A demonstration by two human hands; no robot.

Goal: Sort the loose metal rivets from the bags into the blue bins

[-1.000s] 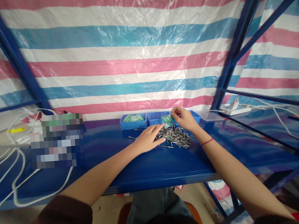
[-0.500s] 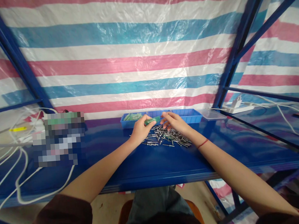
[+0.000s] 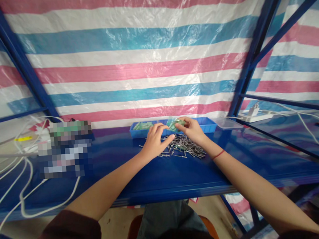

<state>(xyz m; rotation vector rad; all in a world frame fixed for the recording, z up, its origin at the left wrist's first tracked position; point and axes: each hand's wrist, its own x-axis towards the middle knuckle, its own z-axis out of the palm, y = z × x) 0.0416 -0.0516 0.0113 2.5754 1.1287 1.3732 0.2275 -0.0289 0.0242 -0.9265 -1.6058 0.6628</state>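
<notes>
My right hand (image 3: 193, 131) pinches a small clear-and-green plastic packet (image 3: 173, 125) between thumb and fingers. The packet hangs in front of the blue divided tray (image 3: 209, 125). Just left of it, my left hand (image 3: 155, 144) holds nothing, its thumb and fingers spread apart. Beneath both hands lies a loose pile of metal pop rivets (image 3: 190, 147), partly hidden by them. More green packets (image 3: 143, 125) fill the tray's left compartment. What is inside the held packet is too small to make out.
A clear plastic lid (image 3: 228, 122) lies right of the tray, near a white power strip (image 3: 254, 115). White cables (image 3: 29, 168) loop across the left of the blue table (image 3: 158, 181), beside a pixelated area. Blue frame posts (image 3: 247, 66) stand at both sides.
The green packet has passed from my left hand to my right and sits slightly farther right. My left hand has opened and moved a little closer to me.
</notes>
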